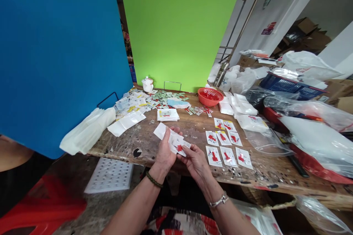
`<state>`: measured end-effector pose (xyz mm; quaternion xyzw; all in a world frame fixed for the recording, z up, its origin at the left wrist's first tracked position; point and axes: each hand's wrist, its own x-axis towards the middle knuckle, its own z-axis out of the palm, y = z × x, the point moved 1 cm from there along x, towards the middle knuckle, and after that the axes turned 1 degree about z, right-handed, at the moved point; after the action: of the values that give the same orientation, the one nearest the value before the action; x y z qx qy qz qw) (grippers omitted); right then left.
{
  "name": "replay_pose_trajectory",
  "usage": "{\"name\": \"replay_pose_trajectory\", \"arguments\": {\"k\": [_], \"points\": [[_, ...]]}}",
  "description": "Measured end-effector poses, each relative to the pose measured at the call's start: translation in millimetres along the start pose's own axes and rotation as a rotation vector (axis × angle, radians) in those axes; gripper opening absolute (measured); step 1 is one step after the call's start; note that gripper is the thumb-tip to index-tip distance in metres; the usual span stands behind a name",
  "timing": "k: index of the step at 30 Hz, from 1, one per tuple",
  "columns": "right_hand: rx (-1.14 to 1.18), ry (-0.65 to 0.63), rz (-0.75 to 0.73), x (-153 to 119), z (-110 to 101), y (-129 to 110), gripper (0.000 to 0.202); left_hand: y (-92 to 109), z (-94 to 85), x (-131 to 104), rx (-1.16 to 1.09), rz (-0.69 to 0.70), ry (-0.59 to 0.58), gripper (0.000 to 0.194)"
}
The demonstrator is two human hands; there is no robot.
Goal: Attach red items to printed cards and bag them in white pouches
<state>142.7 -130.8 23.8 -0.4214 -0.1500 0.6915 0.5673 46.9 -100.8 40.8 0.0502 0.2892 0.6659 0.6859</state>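
The left hand [165,150] is curled around a small stack of white packets [172,140], with the thumb on top and the fingers under them. One end of the stack sticks out past the hand, up and to the left. The right hand [196,158] sits just beside the left hand and pinches the near end of the top packet, which has a red piece inside. Both hands are closed on the packets, just above the near edge of the wooden table [138,143]. The left wrist wears a dark bead band and the right wrist wears a silver one. Just to the right of the right hand, flat packets with red pieces [225,143] lie in rows on the table. Farther out past the hands is a red basket [210,96], and left of it a heap of small green and white cards [154,101] and a little white teapot [147,84]. A pile of white sheets [168,114] lies in front of the hands. Well to the left of the left hand a stack of clear bags [88,130] hangs over the table edge. The packets have marks on them, but the writing is too small to read.
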Motion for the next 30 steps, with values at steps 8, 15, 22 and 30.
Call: {"name": "replay_pose_trajectory", "arguments": {"k": [8,15,22,30], "points": [[0.000,0.096,-0.101,9,11,3,0.041,-2,2.6,2,-0.023,0.025,-0.034,0.022],[-0.084,0.036,-0.097,16,22,3,0.047,-5,6.6,3,-0.040,0.037,-0.017,0.017],[-0.270,-0.105,0.006,16,19,-8,0.044,4,4.8,7,-0.100,0.009,0.052,0.015],[-0.390,-0.061,-0.135,26,24,-2,0.040,-3,0.5,8,-0.104,-0.005,-0.001,0.018]]}}
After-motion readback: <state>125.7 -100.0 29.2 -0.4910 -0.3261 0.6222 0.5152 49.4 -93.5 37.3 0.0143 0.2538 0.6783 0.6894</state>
